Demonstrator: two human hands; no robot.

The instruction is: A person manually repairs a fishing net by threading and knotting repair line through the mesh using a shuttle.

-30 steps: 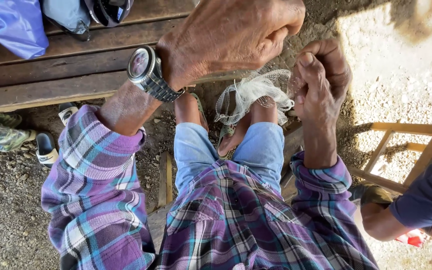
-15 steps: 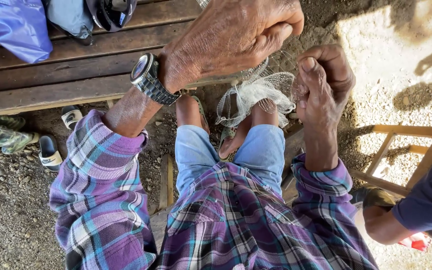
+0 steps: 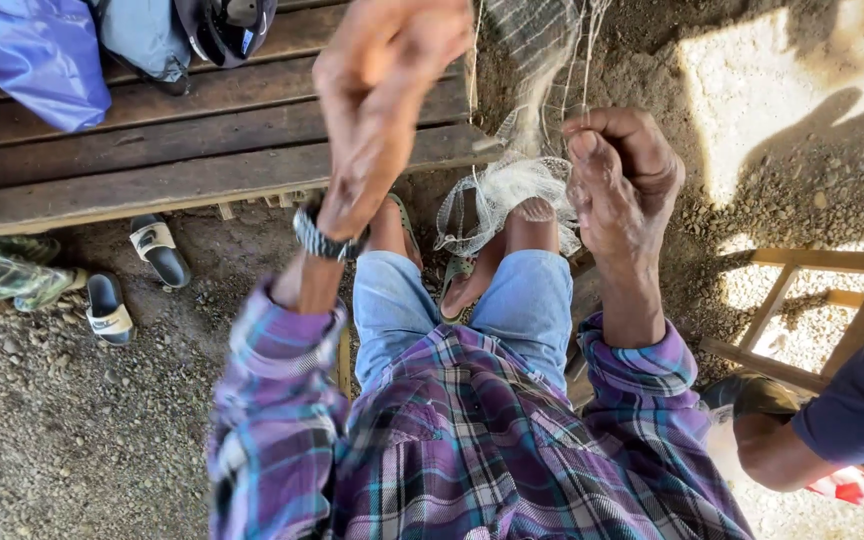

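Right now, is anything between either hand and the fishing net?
Nothing visible. The right hand is closed on the thin white fishing net, which hangs down past the knees. The left hand, raised and motion-blurred, pinches the net's upper strands; its exact grip is hard to make out.

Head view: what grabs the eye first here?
The two hands at top centre: the left hand raised and blurred, the right hand closed on a pale fishing net that hangs down onto the knees. Behind them lies a wooden bench; a pair of sandals sits on the gravel at left.
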